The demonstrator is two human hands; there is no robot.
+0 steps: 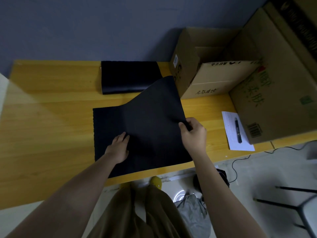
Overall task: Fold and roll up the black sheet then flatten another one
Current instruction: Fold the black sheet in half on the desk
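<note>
A large black sheet (147, 121) lies on the yellow wooden table (51, 117), its near edge at the table's front. My right hand (193, 133) pinches the sheet's right edge and holds that side lifted, so the far right corner curls up toward the boxes. My left hand (119, 148) rests flat on the sheet's lower left part, fingers spread. A second black sheet (128, 77), folded or rolled into a flat bundle, lies at the table's far edge against the wall.
An open cardboard box (202, 66) stands at the back right, with a larger box (274, 93) beside it. A white paper (235, 133) with a black pen (238, 130) lies near the right front edge. Below are a bag, a cable and a stool.
</note>
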